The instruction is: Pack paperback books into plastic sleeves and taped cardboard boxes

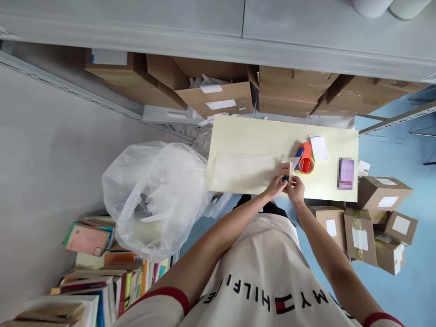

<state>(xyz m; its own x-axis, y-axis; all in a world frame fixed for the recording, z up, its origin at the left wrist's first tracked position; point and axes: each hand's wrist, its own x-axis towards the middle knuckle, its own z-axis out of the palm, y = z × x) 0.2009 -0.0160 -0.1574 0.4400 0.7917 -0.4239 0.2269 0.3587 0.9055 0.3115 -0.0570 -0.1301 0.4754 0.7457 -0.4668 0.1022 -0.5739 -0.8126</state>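
Note:
Near the front edge of the pale table (pixel 238 131), both hands meet at a small orange-pink box (pixel 285 167). My left hand (pixel 275 187) is closed at the box's lower left, by a small dark item (pixel 284 178) whose kind I cannot make out. Fingers of my right hand (pixel 296 188) are bent and pressed to the box's lower right. Clear plastic film (pixel 247 169) lies flat to the left of the box, and a bit of it shows past the box's right side. Just right of the hands sits a red and blue tape dispenser (pixel 305 159).
White cards (pixel 319 148) and a purple item (pixel 346 174) lie on the table's right. A big clear plastic bag (pixel 156 195) bulges at left, above stacked books (pixel 112 286). Cardboard boxes (pixel 360 236) stand at right; an open carton (pixel 218 97) sits under the grey shelf (pixel 190 27).

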